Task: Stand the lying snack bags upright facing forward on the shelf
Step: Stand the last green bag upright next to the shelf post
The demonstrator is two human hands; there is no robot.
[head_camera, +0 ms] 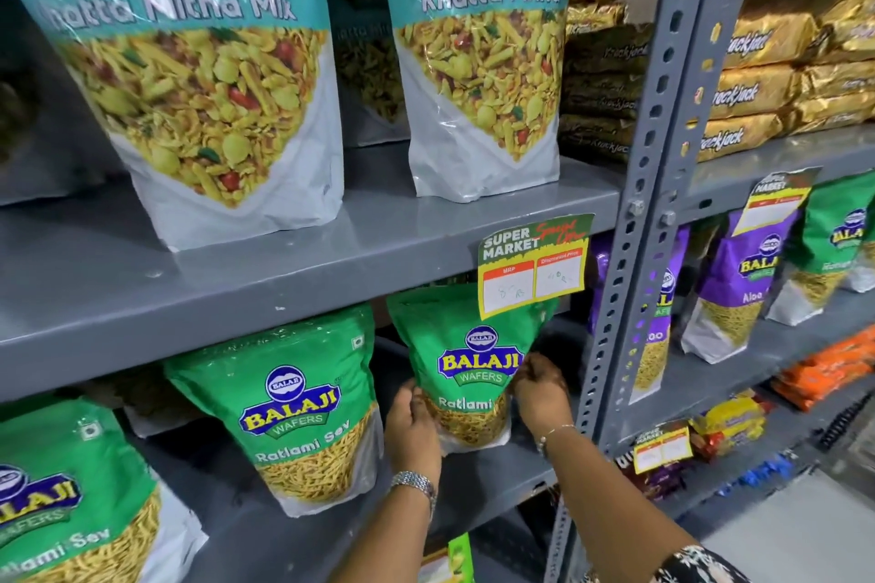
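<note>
A green sev bag (466,369) is held upright, front outward, on the lower shelf (492,469), near its right end beside the post (629,251). It is grasped at both edges: the left hand (413,428) is closed on the left edge, the right hand (540,388) on the right (each grip is clenched on the bag). A price tag (532,267) overlaps its top. Another sev bag (293,412) stands to its left.

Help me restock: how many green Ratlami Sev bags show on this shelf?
3. One at the far left, one in the middle, and one held between the left hand and right hand. More may sit hidden behind.
</note>
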